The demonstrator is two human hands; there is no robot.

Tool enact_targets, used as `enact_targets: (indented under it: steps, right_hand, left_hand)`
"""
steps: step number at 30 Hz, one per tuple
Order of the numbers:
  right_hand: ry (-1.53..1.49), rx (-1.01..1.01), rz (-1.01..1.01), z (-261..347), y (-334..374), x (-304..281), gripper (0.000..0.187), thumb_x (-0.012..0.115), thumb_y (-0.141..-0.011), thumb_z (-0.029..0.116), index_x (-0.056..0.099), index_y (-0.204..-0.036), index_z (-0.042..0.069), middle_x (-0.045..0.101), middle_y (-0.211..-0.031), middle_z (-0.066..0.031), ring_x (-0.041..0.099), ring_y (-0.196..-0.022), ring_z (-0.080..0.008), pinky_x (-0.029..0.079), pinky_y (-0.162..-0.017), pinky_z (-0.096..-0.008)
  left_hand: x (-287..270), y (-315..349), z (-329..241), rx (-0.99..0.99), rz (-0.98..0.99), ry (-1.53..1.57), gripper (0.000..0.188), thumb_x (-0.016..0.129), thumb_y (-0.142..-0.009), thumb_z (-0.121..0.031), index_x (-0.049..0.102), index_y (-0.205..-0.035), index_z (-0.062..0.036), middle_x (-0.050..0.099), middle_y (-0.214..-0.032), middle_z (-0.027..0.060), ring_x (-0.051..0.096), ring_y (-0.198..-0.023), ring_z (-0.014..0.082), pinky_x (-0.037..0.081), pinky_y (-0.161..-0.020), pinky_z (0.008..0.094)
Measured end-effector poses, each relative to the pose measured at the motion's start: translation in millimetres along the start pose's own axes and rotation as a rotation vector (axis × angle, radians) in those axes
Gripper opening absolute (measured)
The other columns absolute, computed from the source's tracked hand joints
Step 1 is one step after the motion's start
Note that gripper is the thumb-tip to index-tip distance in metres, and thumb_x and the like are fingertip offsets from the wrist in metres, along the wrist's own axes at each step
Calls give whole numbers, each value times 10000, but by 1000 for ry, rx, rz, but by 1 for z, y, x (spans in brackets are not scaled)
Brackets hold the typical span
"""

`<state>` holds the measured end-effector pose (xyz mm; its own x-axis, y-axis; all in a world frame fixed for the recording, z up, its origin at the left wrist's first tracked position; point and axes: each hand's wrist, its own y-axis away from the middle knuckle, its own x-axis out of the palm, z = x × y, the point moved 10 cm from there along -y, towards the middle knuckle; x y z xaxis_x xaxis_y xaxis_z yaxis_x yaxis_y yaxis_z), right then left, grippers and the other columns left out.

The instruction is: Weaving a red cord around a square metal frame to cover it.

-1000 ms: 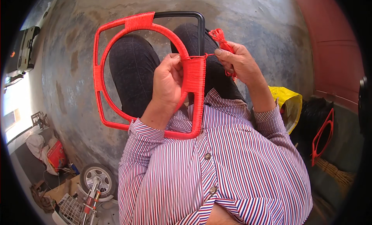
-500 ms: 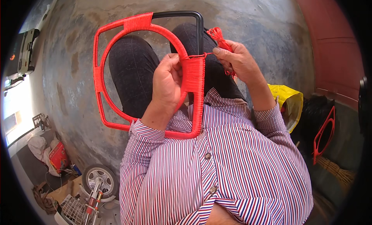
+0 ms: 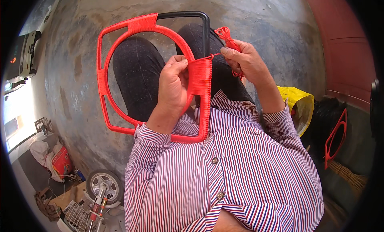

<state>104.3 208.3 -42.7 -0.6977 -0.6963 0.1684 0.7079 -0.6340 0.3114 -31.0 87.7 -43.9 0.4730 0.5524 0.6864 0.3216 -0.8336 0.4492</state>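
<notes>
Across my lap rests a squarish frame with a ring inside it (image 3: 103, 82), mostly wrapped in red cord. Its upper right corner is a bare black bar (image 3: 206, 30). My left hand (image 3: 173, 82) is closed round the ring's right side, thumb up, beside the wide wrapped band (image 3: 199, 77); some of its fingers are hidden behind the ring. To the right of the frame, my right hand (image 3: 245, 60) grips a bundle of red cord (image 3: 226, 36). A short stretch of that cord runs from the thumb to the top of the wrapped band.
A yellow bag (image 3: 298, 102) stands at the right, near another red frame (image 3: 337, 139) and a straw broom (image 3: 348, 174). At the lower left are a small wheel (image 3: 105, 186), a wire basket (image 3: 78, 216) and a red bag (image 3: 62, 162). A red door (image 3: 344, 44) is at the upper right.
Both hands and the frame hold nearly the same place, shifted very slightly right in the picture. The cord stays stretched between the frame and my right hand.
</notes>
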Motion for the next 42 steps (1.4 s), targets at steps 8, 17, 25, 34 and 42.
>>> enact_targets:
  steps: [8, 17, 25, 34, 42]
  right_hand:
    - [-30, -27, 22, -2, -7, -3, 167, 658, -937, 225, 611, -910, 67, 475, -651, 76, 390, -527, -9, 286, -452, -201]
    - [-35, 18, -24, -10, 2, -12, 171, 652, -949, 208, 563, -873, 83, 461, -620, 71, 374, -487, -18, 289, -440, -195]
    - [27, 28, -50, -10, 4, -12, 171, 652, -937, 225, 587, -853, 92, 454, -621, 84, 378, -509, -12, 291, -448, -203]
    - [43, 20, -43, -11, 4, -12, 180, 656, -934, 240, 609, -869, 79, 470, -638, 78, 394, -521, -17, 307, -462, -205]
    - [69, 25, -43, -8, 7, -8, 188, 658, -932, 240, 599, -855, 79, 470, -630, 70, 414, -522, -31, 331, -470, -219]
  left_hand:
    - [-2, 0, 1, 24, 15, -54, 83, 495, -980, -67, 539, -1022, -11, 642, -923, 98, 657, -818, 169, 565, -787, 314]
    - [2, 3, 2, -33, -8, -15, 183, 403, -916, -29, 540, -1030, 14, 641, -952, 130, 657, -859, 209, 557, -838, 357]
    - [4, -1, 4, -56, 103, 36, 225, 411, -901, -39, 546, -1070, 25, 649, -991, 130, 665, -933, 220, 547, -915, 376]
    - [6, -1, 4, -64, 74, 30, 207, 393, -880, -22, 534, -1027, 19, 634, -960, 136, 655, -886, 233, 553, -863, 385]
    - [7, -9, 0, -71, 18, -47, 217, 395, -792, 6, 548, -945, -5, 600, -904, 114, 621, -842, 217, 540, -808, 368]
